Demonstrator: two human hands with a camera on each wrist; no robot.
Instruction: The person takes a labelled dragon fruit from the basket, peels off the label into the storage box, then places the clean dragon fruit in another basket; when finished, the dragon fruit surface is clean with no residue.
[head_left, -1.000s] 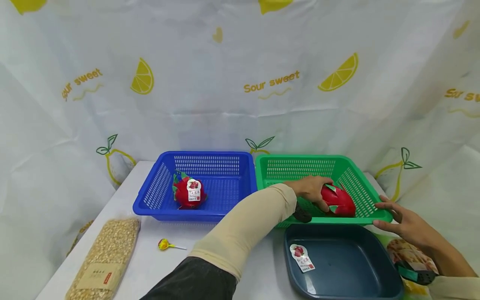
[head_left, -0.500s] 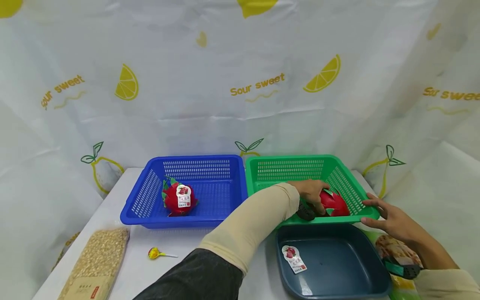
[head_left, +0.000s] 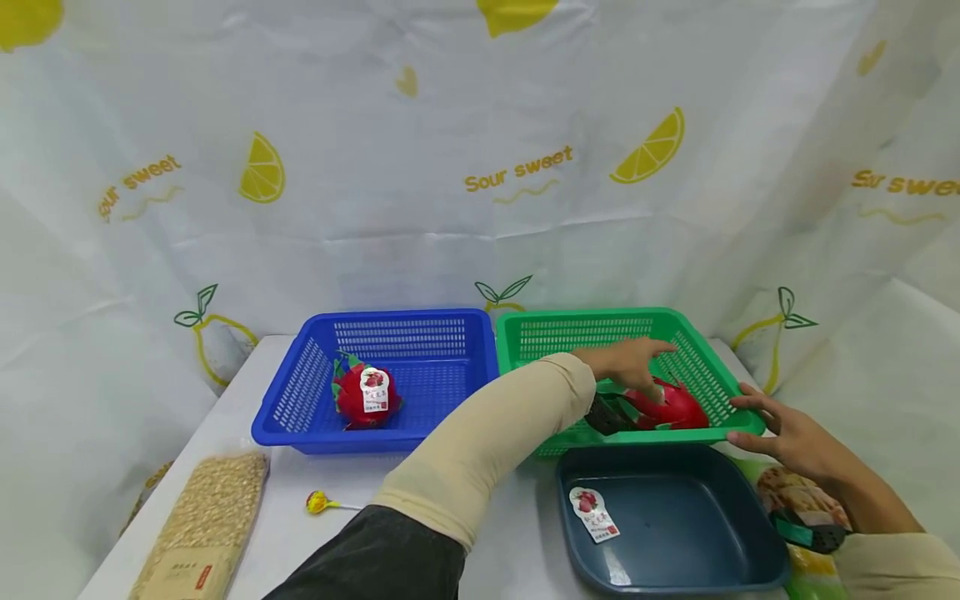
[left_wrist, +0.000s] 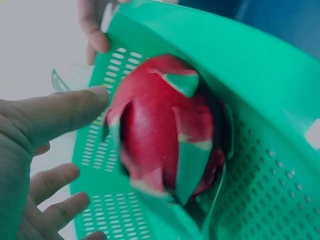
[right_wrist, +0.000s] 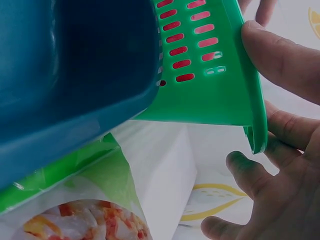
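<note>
My left hand (head_left: 632, 363) reaches into the green basket (head_left: 585, 327), over a red dragon fruit (head_left: 670, 407) with green-tipped scales. In the left wrist view, its fingers are spread apart and the thumb (left_wrist: 75, 112) points at the fruit's side, the tip right at the skin. The fruit lies near the basket's right front corner. My right hand (head_left: 797, 443) holds that corner by the rim. In the right wrist view, the thumb (right_wrist: 282, 57) rests on the rim, with fingers behind it, while the lower fingers hang loose.
To the left, a blue basket (head_left: 442, 437) bears another dragon fruit (head_left: 358, 396) with a label. A dark blue basin (head_left: 667, 525) stands in front of the green basket, a loose label (head_left: 594, 514) inside it. A grain bag (head_left: 202, 517), lollipop (head_left: 318, 502) and food packet (head_left: 795, 492) lie around.
My left hand has let go of the dragon fruit; its fingers lift and straighten above it. The fruit has shifted a little in the basket. My right hand stays at the rim.
</note>
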